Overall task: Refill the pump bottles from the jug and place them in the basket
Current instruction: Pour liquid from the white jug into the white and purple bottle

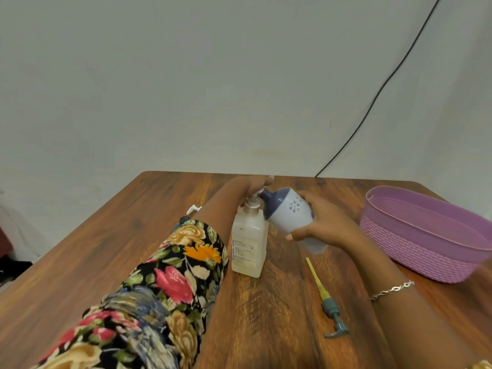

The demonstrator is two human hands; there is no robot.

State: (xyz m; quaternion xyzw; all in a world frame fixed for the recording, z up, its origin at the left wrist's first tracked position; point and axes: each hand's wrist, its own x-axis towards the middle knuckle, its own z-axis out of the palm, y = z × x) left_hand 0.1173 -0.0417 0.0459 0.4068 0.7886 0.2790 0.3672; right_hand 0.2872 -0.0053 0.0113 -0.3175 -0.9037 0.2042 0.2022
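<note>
The person's right grip (327,222) is wrapped round a pale jug (290,209) with a dark blue lid, tipped so its spout meets the neck of a clear pump bottle (249,243) standing upright on the wooden counter (266,328). The left grip (253,185), reaching out of a floral sleeve (173,275), holds that bottle at its top. A pump head with a yellow tube (323,294) lies loose near the bottle. A purple basket (415,246) sits to the right, well apart. A bracelet (391,290) circles the right wrist.
</note>
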